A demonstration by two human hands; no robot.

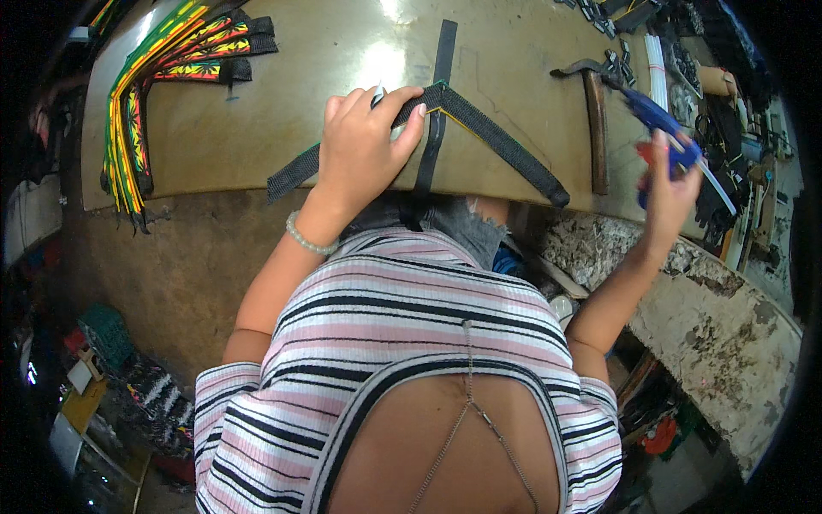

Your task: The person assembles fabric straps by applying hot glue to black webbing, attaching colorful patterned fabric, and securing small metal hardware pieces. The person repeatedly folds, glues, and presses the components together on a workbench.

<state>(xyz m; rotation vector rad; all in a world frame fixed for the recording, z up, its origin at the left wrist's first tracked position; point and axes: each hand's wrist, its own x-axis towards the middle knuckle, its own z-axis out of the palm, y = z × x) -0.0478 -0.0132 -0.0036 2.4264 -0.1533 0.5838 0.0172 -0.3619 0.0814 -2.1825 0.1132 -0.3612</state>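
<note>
My left hand (360, 141) is closed on a black webbing strap (505, 146) at the table's front edge. The strap bends to a peak just right of my fingers, and its two ends slope down to either side. Yellow and green show along its edges. A small shiny piece (378, 96) sticks up between my fingers; its kind is unclear. Under the peak runs a flat dark strip (444, 53), roughly upright in view. Off to the right, my right hand (670, 195) grips a blue hot glue gun (655, 116), with a pale glue stick (717, 187) out of its back.
Patterned straps (128, 94) in green, yellow and red, with black ends, lie in a bundle at the far left. A brown wooden stick (597, 137) rests near the glue gun. Black buckles (595, 17) and bundled white sticks (656, 73) sit at the back right.
</note>
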